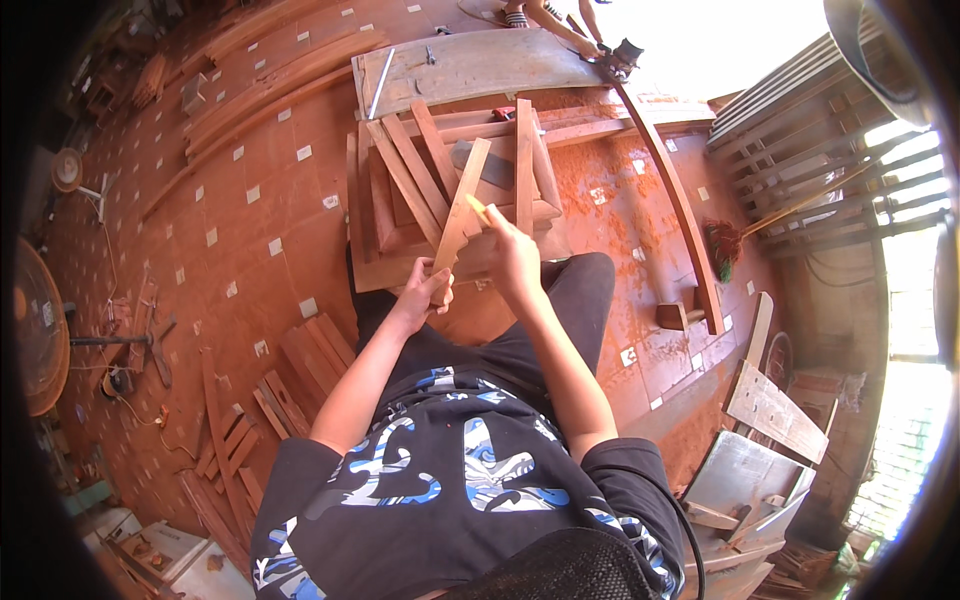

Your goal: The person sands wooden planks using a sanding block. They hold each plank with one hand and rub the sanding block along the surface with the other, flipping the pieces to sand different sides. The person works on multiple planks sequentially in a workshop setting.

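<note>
— What have you got in your hands?

— You hold a tapered wooden slat [459,215] by its lower end. Your left hand [425,293] has its fingers wrapped around that end, pressed together on the wood. The slat rises away from that grip, tilted a little to the right, and its upper end lies over the stack ahead of you.

— And your other hand?

— Your right hand [512,250] sits just to the right of the slat, above the left-hand grip. Its fingers pinch a yellow pencil [479,209], the tip touching the slat's right edge about midway up.

— What lies past the grip?

— A low wooden frame [392,262] carries a loose stack of slats [410,165], fanned out beneath the one you hold. Beyond that stands a grey plank bench [470,65] with a metal bar [381,85] lying on its left part.

— Farther out?

— To the right of your pencil hand a long curved wooden rail [680,205] runs across the sawdust-covered floor [610,200]. At the rail's far end another person's hands [590,45] are at a power tool [623,55]. Left of the grip, more boards [315,350] lie on the tiled floor — well apart from your hands.
</note>
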`<action>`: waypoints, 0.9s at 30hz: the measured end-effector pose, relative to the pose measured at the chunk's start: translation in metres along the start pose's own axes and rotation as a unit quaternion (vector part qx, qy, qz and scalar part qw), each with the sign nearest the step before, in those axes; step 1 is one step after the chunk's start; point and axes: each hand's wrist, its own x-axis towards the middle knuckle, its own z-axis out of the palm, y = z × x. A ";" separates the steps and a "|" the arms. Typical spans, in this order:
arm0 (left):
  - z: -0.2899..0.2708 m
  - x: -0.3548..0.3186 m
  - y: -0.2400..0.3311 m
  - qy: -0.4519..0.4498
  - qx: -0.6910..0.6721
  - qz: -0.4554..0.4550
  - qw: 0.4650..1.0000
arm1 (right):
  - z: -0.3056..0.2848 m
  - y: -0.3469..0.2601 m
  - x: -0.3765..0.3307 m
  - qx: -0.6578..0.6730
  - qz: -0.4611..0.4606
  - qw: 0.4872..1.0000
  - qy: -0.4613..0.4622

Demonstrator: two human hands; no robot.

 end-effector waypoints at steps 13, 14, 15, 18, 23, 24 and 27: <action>-0.032 0.016 -0.018 0.003 -0.258 -0.106 0.960 | 0.030 -0.045 -0.074 -0.261 -0.196 0.918 -0.224; -0.024 0.014 -0.017 0.021 -0.257 -0.097 0.961 | 0.026 -0.052 -0.083 -0.296 -0.209 0.899 -0.246; -0.045 0.014 -0.022 -0.196 -0.320 -0.092 0.923 | 0.025 -0.057 -0.091 -0.289 -0.219 0.894 -0.263; -0.058 0.017 -0.042 -0.209 -0.259 0.035 0.942 | 0.024 -0.058 -0.091 -0.278 -0.222 0.900 -0.252; -0.018 0.010 -0.024 0.036 -0.132 -0.024 0.990 | 0.028 -0.048 -0.058 -0.313 -0.193 0.900 -0.233; -0.015 0.007 -0.019 0.052 -0.121 -0.047 0.990 | 0.014 -0.060 -0.044 -0.293 -0.167 0.897 -0.288; -0.027 0.015 -0.030 -0.046 -0.137 -0.032 0.989 | 0.036 -0.023 -0.012 -0.287 -0.165 0.924 -0.191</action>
